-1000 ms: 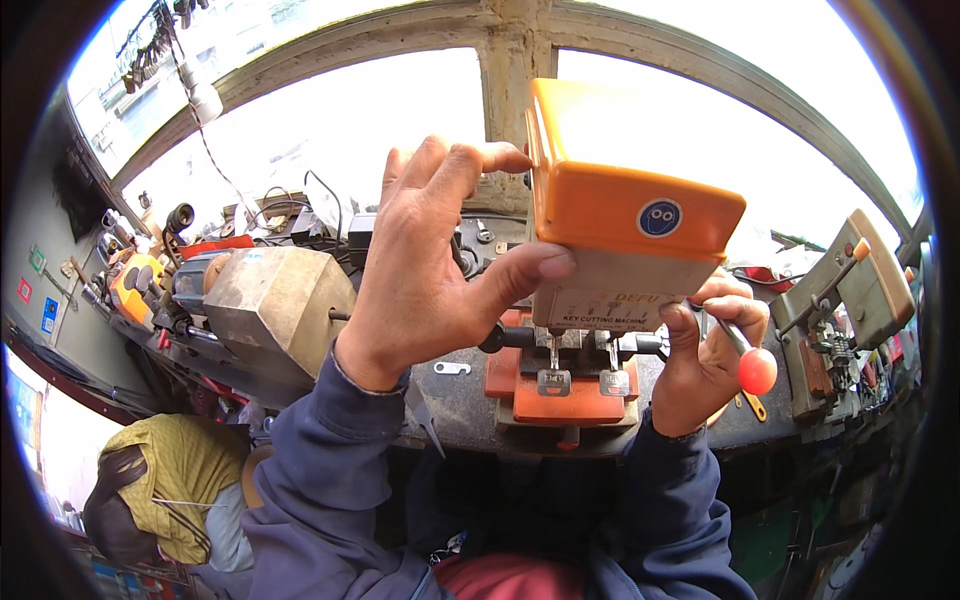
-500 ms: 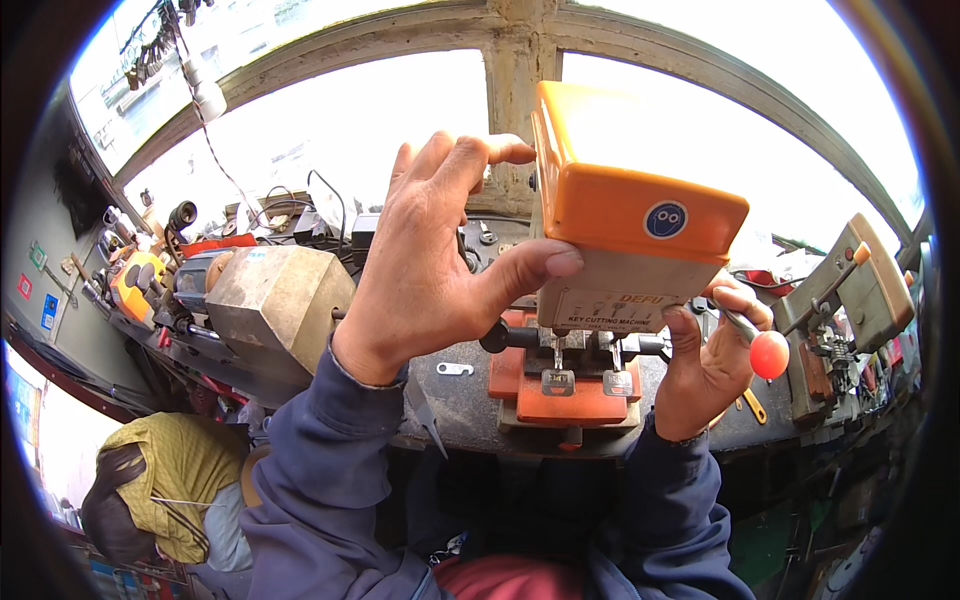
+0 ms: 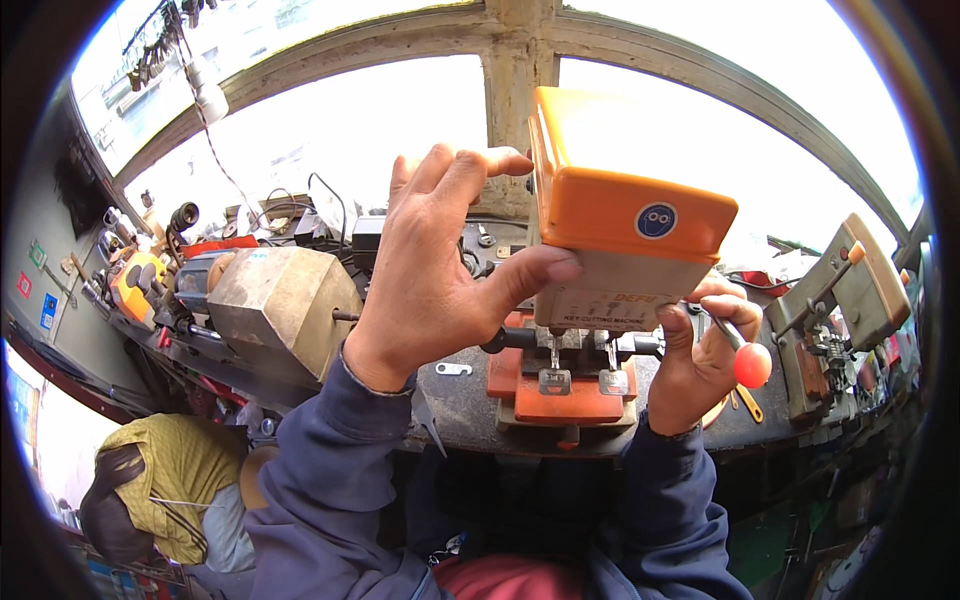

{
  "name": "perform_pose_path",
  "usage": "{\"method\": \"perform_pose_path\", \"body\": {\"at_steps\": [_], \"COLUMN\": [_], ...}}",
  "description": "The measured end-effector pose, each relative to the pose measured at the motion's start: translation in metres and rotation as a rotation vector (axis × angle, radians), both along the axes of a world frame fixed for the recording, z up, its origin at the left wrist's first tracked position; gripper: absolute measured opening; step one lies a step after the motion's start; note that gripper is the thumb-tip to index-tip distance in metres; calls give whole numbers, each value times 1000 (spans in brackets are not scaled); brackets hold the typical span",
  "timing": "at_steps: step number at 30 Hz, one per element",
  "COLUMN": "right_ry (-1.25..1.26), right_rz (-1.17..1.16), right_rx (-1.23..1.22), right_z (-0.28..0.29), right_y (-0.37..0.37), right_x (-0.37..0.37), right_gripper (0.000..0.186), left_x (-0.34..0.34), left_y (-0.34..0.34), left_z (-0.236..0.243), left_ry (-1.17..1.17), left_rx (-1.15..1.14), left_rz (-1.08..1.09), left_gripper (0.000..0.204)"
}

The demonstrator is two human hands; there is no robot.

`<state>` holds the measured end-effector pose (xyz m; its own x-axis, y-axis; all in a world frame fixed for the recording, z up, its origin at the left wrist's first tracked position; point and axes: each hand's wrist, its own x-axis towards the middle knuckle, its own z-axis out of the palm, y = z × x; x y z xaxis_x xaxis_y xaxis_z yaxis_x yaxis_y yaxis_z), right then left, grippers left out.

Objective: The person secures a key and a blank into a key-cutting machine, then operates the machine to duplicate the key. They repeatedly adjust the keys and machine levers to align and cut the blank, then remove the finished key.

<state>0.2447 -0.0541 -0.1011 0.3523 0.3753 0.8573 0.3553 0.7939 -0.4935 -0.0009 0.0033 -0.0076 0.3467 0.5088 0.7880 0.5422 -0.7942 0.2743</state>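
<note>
An orange-topped key cutting machine (image 3: 628, 215) stands in front of me on a red base. My left hand (image 3: 440, 265) grips its upper head, index fingertip at the left side and thumb on the front below the orange cover. My right hand (image 3: 700, 360) is curled at the head's lower right, around the metal lever (image 3: 729, 330) with the red knob (image 3: 752, 366), thumb at the housing's edge. Two keys, a left one (image 3: 554, 380) and a right one (image 3: 613, 380), are clamped side by side below the head.
A grey machine (image 3: 275, 305) stands left, another cutting machine (image 3: 875, 285) right. A small metal piece (image 3: 453, 369) and yellow-handled tool (image 3: 750, 405) lie on the dark bench (image 3: 460, 410). Yellow cloth (image 3: 175, 465) is heaped lower left; cluttered tools (image 3: 140, 280) and a window (image 3: 520, 40) are behind.
Both hands keep their grips. The machine's head and my hands show only a very slight shift downward and leftward since half a second ago.
</note>
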Motion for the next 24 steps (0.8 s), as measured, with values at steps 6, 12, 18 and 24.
{"method": "perform_pose_path", "body": {"at_steps": [6,12,18,24], "right_ry": [-40,-31,-11,-37], "right_rz": [-64,-63,18,-8], "right_rx": [2,-12,15,-26], "right_z": [-1,1,4,5], "right_y": [0,-1,0,-4], "right_x": [1,0,-2,0], "right_gripper": [40,38,36,39], "left_x": [1,2,-1,-1], "left_y": [-3,-3,1,5], "left_z": [0,-1,3,5], "left_ry": [-11,-25,13,-22], "left_rx": [2,4,21,-16], "left_rz": [19,17,1,-48], "left_gripper": [79,79,78,82]}}
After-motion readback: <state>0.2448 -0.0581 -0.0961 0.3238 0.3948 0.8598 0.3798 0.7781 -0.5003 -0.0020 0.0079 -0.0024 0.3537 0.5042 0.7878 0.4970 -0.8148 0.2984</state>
